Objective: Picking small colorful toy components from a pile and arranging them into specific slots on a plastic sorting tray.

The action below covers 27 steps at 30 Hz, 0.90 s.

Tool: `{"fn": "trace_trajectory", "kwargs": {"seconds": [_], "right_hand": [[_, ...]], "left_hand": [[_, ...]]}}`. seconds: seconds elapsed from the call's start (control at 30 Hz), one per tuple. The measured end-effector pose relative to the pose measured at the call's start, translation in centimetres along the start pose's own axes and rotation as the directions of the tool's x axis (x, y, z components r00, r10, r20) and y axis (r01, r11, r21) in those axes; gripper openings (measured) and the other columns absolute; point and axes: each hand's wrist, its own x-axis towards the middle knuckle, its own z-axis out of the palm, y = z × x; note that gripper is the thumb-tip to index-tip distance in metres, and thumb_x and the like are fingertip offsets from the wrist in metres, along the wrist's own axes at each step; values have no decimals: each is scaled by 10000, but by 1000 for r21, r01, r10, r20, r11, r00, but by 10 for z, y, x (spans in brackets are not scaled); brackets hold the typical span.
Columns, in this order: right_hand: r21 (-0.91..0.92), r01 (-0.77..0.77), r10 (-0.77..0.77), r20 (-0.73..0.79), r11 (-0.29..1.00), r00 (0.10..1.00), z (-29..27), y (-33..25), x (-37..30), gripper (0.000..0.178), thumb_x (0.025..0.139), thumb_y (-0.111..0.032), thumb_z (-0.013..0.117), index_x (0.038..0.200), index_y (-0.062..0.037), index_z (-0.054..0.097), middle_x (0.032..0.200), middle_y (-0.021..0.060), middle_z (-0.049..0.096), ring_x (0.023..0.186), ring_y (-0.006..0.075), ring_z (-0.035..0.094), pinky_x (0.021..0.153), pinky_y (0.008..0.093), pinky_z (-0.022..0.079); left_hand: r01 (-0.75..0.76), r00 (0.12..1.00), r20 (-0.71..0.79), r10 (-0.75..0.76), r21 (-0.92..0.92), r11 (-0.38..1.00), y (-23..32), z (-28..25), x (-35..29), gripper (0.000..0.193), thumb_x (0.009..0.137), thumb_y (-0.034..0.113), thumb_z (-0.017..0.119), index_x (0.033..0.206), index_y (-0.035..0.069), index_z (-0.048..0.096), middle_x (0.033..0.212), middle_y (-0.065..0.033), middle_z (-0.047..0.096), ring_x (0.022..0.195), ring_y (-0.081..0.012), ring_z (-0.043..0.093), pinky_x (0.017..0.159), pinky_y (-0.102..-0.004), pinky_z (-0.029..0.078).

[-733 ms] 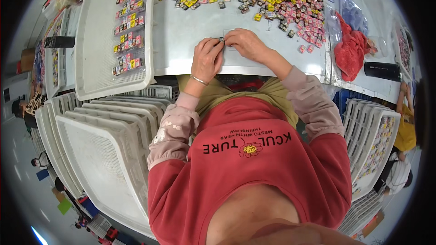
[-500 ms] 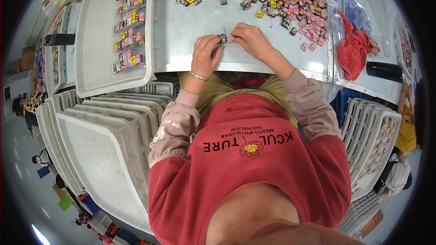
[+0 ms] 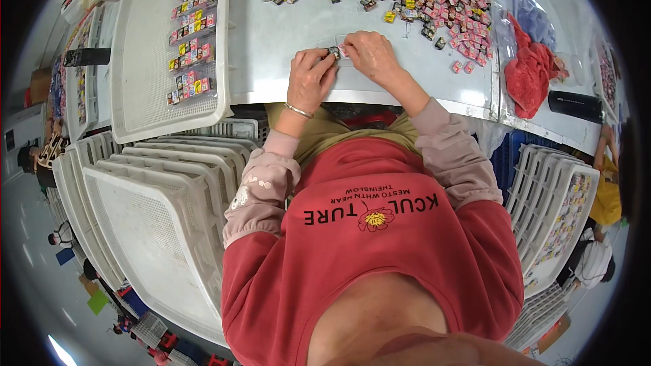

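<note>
My left hand (image 3: 312, 78) is above the near part of the white tabletop, its fingers closed on a small black rectangular piece (image 3: 333, 51). Right beside it, my right hand (image 3: 371, 57) pinches a small pink piece (image 3: 343, 50), partly covered by the fingertips. The two pieces sit close together, touching or almost so. Behind and under my right fingers shows a clear plastic holder (image 3: 341, 38), mostly hidden by the hand. Farther off, a spread pile of small pink, black and yellow pieces (image 3: 434, 0) lies on the table.
At left a white perforated tray (image 3: 139, 81) holds a column of clear packs (image 3: 191, 88) filled with coloured pieces. White trays (image 3: 146, 207) stand stacked below it. On the right lie a red cloth (image 3: 529, 78) and a black cylinder (image 3: 574, 106). Other people are at both sides.
Both hands have shifted slightly away from the table's near edge, still close together. More of the clear holder's edge shows behind the right fingers.
</note>
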Motion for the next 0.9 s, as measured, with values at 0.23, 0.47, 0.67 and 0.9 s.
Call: {"fn": "trace_trajectory", "kwargs": {"seconds": [0.23, 0.47, 0.67, 0.9], "right_hand": [[264, 15, -12, -15, 964, 1000, -2, 11, -1, 146, 805, -151, 606, 880, -89, 715, 770, 138, 672, 748, 348, 648, 687, 439, 521], [97, 93, -90, -35, 991, 995, 8, 9, -7, 158, 816, -193, 642, 930, -110, 712, 837, 121, 671, 752, 329, 651, 699, 425, 518], [91, -77, 93, -193, 993, 977, -60, 61, 10, 245, 787, -166, 680, 1001, -46, 665, 881, 94, 633, 789, 301, 631, 692, 393, 512], [-147, -12, 9, -23, 989, 1000, -54, 87, 20, 285, 767, -245, 723, 970, -56, 657, 982, 116, 598, 926, 315, 618, 772, 426, 513]], "left_hand": [[136, 991, 37, -132, -176, 975, -1, -12, 12, 312, 697, 61, 731, 1003, 44, 668, 1003, -100, 608, 935, -292, 545, 819, -376, 445], [-4, 982, 187, 12, -41, 999, -4, -15, 20, 345, 690, 66, 743, 1025, 34, 664, 989, -105, 595, 936, -296, 536, 824, -379, 454], [6, 993, 121, 3, -72, 997, -1, -16, 18, 387, 674, 110, 760, 1040, 52, 650, 1006, -92, 589, 947, -291, 532, 827, -389, 438], [-83, 976, 210, 62, 93, 992, 14, -3, 18, 380, 730, 163, 732, 1099, 147, 647, 1084, -28, 582, 991, -253, 512, 844, -375, 403]]}}
